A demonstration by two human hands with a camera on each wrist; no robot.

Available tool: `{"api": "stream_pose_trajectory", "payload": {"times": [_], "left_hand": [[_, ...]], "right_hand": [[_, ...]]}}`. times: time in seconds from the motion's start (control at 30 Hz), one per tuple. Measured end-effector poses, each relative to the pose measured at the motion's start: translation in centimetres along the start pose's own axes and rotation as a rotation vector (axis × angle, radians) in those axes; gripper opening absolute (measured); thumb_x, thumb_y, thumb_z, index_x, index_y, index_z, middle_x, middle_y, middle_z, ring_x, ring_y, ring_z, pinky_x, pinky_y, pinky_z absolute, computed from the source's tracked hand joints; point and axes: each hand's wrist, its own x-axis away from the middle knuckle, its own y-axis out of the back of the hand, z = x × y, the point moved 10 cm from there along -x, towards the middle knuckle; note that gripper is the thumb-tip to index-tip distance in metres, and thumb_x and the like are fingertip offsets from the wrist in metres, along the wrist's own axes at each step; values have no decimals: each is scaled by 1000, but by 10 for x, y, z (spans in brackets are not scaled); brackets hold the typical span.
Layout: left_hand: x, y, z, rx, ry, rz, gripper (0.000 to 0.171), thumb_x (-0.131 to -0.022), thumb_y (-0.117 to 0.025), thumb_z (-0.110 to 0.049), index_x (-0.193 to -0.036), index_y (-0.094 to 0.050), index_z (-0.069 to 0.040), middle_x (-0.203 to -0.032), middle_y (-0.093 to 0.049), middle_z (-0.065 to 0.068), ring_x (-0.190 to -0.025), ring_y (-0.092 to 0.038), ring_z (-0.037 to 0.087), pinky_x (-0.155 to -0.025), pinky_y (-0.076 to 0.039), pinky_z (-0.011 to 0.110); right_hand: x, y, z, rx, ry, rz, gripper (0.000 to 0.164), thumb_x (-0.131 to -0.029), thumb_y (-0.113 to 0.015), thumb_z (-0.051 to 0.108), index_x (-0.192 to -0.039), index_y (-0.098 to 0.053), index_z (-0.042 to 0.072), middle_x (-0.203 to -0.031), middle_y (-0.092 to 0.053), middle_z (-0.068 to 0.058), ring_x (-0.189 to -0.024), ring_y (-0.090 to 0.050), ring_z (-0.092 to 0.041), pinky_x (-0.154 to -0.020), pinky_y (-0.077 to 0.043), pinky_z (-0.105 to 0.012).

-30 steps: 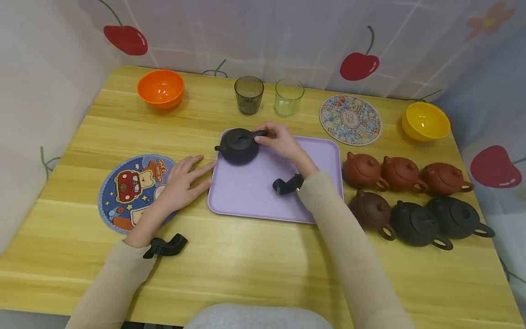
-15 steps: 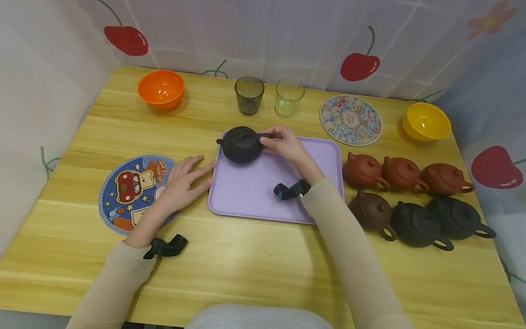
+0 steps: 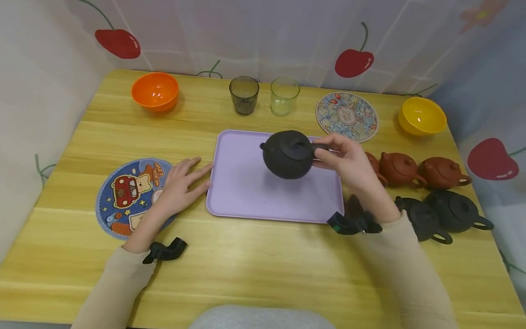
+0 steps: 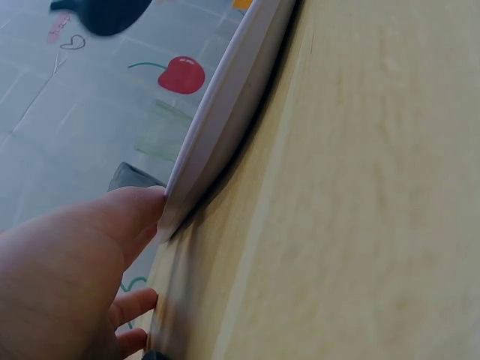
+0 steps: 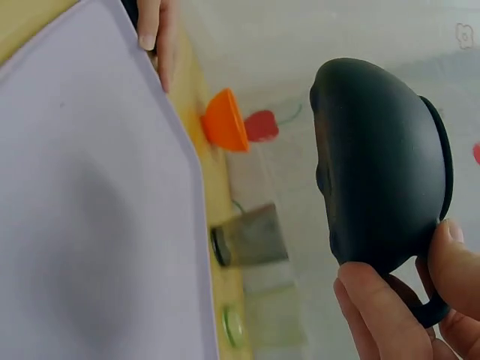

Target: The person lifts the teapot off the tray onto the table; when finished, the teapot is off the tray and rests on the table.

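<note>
A black teapot (image 3: 289, 155) hangs above the lilac tray (image 3: 246, 196), its spout toward the left. My right hand (image 3: 349, 160) pinches its handle between thumb and fingers, as the right wrist view shows with the teapot (image 5: 382, 165) raised off the tray surface. At the tray's left edge rests my left hand (image 3: 182, 185), its fingers spread and fairly straight, the tips touching the rim. In the left wrist view the thumb of that hand (image 4: 67, 262) meets the tray's side (image 4: 217, 120).
Brown and black teapots (image 3: 439, 172) stand in two rows at the right, partly hidden by my right arm. Behind the tray are a grey glass (image 3: 244, 96), a green glass (image 3: 284, 96) and a patterned round mat (image 3: 347, 116). An orange bowl (image 3: 155, 91), a yellow bowl (image 3: 422, 116) and a blue mat (image 3: 123, 201) lie around.
The right hand has lifted the black teapot off the tray's far left corner and carried it to the right. The left hand has stayed at the tray edge.
</note>
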Motion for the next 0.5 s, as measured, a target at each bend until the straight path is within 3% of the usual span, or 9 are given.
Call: {"api": "stream_pose_trajectory", "payload": {"times": [0.23,0.4,0.5], "left_hand": [[-1,1,-2,-1,1,-1,46,-85,-51,-35,-129,-45,-20,-136,-27,16,-125,-15,37,-96,-6,53],[0,2,-1,1,13,-2,46,-85,-52,-35,-128,-46,-21,-136,-28,15,-125,-15,36,-96,-6,54],[0,2,-2,5,13,0,46,-85,-52,-35,-128,-46,-20,-136,-28,15,-125,-15,36,-96,-6,54]], "right_hand": [[79,70,4,-50,43,-136,24,-81,-54,-3,-104,-54,-7,-97,-56,-12,-81,-59,-16,-70,-48,-27],[144,117,11,-203,224,-228,29,-81,-39,-19,-108,-48,-17,-100,-58,-14,-87,-58,-19,-72,-47,-26],[184,148,2,-177,269,-318,31,-81,-36,-20,-111,-44,-19,-103,-57,-14,-90,-58,-19,-74,-47,-25]]}}
